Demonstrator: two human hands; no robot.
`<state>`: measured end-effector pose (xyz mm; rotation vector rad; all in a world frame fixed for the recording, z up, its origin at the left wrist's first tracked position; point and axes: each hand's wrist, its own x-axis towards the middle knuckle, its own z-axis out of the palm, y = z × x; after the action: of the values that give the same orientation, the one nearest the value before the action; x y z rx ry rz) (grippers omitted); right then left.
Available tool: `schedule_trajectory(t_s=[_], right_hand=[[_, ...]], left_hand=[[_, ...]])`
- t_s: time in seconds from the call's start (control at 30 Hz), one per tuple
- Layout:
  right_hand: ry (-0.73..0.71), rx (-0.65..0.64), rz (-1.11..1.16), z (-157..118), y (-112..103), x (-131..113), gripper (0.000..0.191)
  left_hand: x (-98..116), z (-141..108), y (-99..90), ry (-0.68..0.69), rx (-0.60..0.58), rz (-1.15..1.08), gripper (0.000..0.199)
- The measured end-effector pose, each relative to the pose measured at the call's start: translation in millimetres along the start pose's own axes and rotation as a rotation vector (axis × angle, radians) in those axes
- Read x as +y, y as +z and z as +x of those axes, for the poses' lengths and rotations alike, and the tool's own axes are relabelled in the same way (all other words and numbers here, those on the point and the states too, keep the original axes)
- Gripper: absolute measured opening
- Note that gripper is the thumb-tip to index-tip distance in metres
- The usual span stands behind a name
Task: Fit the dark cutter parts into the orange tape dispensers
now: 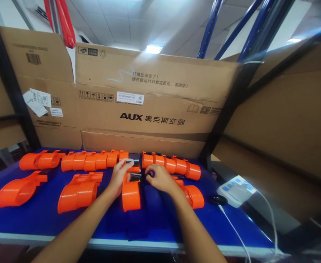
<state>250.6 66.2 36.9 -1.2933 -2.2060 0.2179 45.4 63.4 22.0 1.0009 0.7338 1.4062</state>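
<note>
My left hand (120, 176) is closed at the upper end of an orange ring-shaped plastic part (131, 196), its thumb lying over a black strip (132, 162). Small dark pieces (135, 177) show between the two hands. To the right, my right hand (160, 178) has its fingers curled in a pinch at a small dark piece, which they largely cover. Behind my hands runs a row of similar orange rings (85, 160), which continues on the right as more orange rings (170, 164). Darker blue patches (137, 219) lie below my hands; I cannot tell whether they are cloth or shadow.
More orange rings (78, 191) lie on the blue tabletop (40, 219). A white device (235, 190) with a cable stands at the right beside a black oval object (218, 199). Cardboard panels (149, 131) wall the back, with dark posts (223, 113) at the sides.
</note>
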Motion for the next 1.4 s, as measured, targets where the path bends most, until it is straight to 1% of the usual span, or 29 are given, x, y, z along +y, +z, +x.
schedule_trajectory(t_s=[0.1,0.23,0.4,0.53,0.63,0.77,0.87,1.03,1.23,1.3,1.4], right_hand=[[0.011,-0.015,-0.019,-1,0,-1,0.019],[0.006,-0.002,-0.031,-2,0,-1,0.022],[0.006,0.096,-0.05,-1,0,1,0.017],[-0.088,0.197,0.056,2,1,0,0.011],[-0.161,0.243,0.164,5,3,-3,0.013],[-0.158,0.298,0.271,6,3,-9,0.017],[-0.165,0.295,0.322,4,2,-13,0.021],[-0.22,0.28,0.377,4,1,-20,0.023],[-0.211,0.267,0.362,3,3,-26,0.023],[-0.21,0.276,0.349,3,3,-28,0.023],[-0.197,0.326,0.333,2,2,-27,0.02]], left_hand=[[0,-1,1.0,-0.006,-0.001,-0.004,0.045],[1,-3,3.0,-0.013,-0.016,-0.02,0.045],[2,-5,5.0,-0.006,-0.038,-0.009,0.042],[1,-5,5.3,-0.005,-0.053,-0.015,0.04],[-2,-3,3.5,-0.013,-0.045,0.022,0.04],[-5,-1,0.5,-0.007,-0.055,0.078,0.039],[-6,0,-0.7,0.005,-0.071,0.104,0.039],[-7,1,-2.2,0.01,-0.065,0.098,0.04],[-5,2,-2.6,-0.009,-0.051,0.09,0.042],[-4,2,-2.4,-0.016,-0.044,0.075,0.043],[0,2,-3.6,0.014,-0.015,0.044,0.044]])
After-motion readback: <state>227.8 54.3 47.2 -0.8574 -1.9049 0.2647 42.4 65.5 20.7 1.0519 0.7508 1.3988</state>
